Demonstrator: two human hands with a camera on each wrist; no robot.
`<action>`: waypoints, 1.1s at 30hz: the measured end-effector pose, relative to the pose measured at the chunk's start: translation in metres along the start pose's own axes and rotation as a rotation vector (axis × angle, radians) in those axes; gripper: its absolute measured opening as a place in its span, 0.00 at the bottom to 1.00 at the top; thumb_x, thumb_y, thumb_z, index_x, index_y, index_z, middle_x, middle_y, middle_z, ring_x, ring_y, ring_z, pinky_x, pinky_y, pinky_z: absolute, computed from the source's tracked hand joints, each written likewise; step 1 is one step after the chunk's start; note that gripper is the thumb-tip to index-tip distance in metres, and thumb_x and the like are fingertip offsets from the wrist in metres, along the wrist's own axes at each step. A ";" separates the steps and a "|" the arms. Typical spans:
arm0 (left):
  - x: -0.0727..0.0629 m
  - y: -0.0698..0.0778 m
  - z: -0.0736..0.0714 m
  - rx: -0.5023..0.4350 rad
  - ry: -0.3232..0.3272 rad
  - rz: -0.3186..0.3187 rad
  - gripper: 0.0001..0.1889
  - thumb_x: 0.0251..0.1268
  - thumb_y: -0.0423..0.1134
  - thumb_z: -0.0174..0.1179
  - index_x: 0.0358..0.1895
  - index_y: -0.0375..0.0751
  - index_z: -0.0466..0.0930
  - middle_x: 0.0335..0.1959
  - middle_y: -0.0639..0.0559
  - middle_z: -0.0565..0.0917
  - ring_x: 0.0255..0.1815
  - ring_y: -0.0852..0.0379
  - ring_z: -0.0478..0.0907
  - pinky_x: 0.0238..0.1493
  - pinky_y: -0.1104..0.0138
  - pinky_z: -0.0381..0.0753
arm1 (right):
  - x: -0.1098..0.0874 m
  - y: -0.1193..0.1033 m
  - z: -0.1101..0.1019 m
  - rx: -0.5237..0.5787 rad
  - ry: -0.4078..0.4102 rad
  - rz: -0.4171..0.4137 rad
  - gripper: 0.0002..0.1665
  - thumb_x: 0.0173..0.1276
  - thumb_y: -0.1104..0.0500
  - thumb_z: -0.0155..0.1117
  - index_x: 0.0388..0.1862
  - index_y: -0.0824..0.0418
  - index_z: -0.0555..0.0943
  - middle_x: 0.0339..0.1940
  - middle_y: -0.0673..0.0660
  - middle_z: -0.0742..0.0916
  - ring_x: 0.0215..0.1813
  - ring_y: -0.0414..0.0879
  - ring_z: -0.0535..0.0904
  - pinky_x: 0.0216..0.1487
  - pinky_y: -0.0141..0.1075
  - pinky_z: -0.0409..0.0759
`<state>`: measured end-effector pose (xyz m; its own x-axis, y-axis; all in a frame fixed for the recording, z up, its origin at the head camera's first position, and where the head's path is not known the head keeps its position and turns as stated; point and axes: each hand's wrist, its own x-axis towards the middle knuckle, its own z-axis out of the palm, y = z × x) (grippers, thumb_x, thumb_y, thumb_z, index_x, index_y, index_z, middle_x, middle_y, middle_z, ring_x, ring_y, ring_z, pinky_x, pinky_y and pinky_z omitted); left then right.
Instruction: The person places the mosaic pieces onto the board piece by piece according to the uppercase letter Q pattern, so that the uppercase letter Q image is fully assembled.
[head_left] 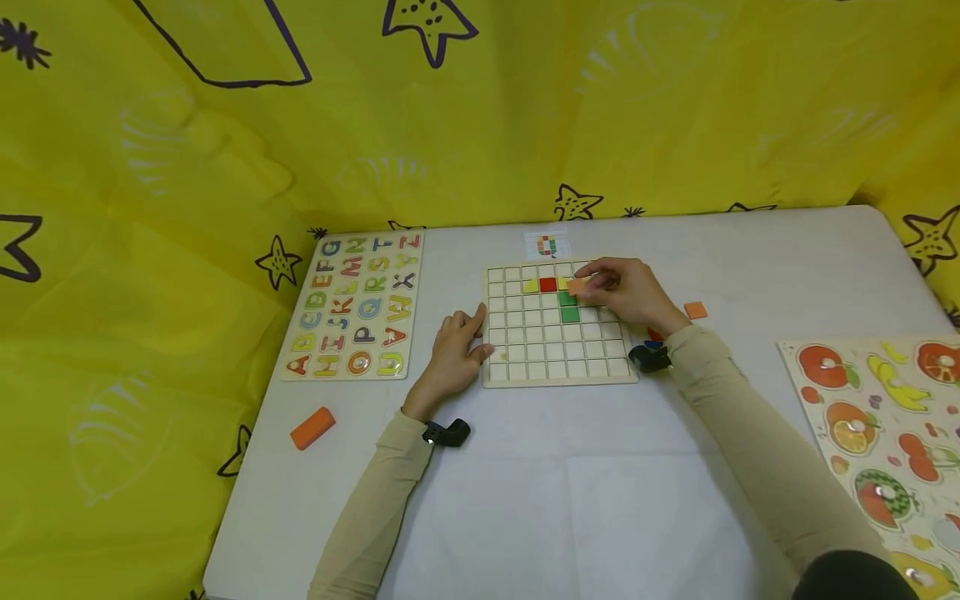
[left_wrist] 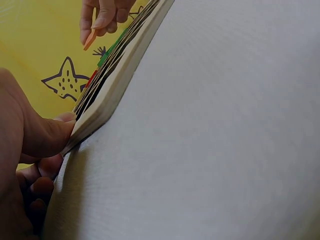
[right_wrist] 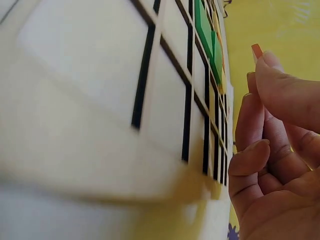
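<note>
A square wooden grid board (head_left: 525, 358) with white cells lies on the table. At its left edge rests my left hand (head_left: 452, 354), index finger and thumb touching the rim; the left wrist view shows the thumb (left_wrist: 50, 134) against a corner. My right hand (head_left: 628, 293) pinches an orange square tile (head_left: 576, 287) over the upper right of the board. In the right wrist view that tile (right_wrist: 257, 51) appears edge-on, apart from the grid. On the board are a red tile (head_left: 548, 285), a yellow tile (head_left: 531, 287) and green tiles (head_left: 570, 314); another yellow one is partly hidden.
A small pattern card (head_left: 547, 244) lies behind the board. An alphabet puzzle (head_left: 352, 308) is at left, an orange block (head_left: 312, 427) nearer me. Right of the board lies a loose orange tile (head_left: 696, 310); red and blue pieces are partly covered. A fruit puzzle (head_left: 885, 433) is far right.
</note>
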<state>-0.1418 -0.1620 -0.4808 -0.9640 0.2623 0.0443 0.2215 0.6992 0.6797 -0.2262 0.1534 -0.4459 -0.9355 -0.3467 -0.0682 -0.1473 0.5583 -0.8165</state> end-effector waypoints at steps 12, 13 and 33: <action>0.002 0.001 0.000 -0.005 -0.009 -0.013 0.37 0.73 0.34 0.64 0.81 0.31 0.61 0.44 0.45 0.72 0.46 0.49 0.62 0.52 0.61 0.58 | 0.015 -0.005 0.015 -0.005 -0.019 -0.065 0.18 0.73 0.59 0.73 0.58 0.64 0.86 0.46 0.63 0.89 0.47 0.53 0.83 0.50 0.32 0.76; 0.002 0.000 0.000 -0.004 -0.008 -0.015 0.37 0.73 0.34 0.64 0.81 0.31 0.61 0.44 0.45 0.73 0.46 0.49 0.62 0.52 0.61 0.58 | 0.016 -0.007 0.016 -0.004 -0.021 -0.073 0.18 0.73 0.59 0.74 0.58 0.65 0.86 0.46 0.63 0.90 0.47 0.53 0.83 0.50 0.32 0.76; 0.001 -0.002 0.001 0.004 -0.008 -0.017 0.37 0.72 0.34 0.64 0.81 0.31 0.61 0.44 0.45 0.73 0.47 0.48 0.63 0.54 0.59 0.60 | 0.034 -0.022 0.041 -0.072 -0.051 -0.118 0.16 0.63 0.59 0.82 0.48 0.64 0.92 0.41 0.60 0.90 0.36 0.46 0.77 0.40 0.33 0.73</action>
<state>-0.1432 -0.1630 -0.4830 -0.9664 0.2557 0.0274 0.2061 0.7065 0.6771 -0.2412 0.0985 -0.4541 -0.8929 -0.4502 -0.0049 -0.2799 0.5636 -0.7772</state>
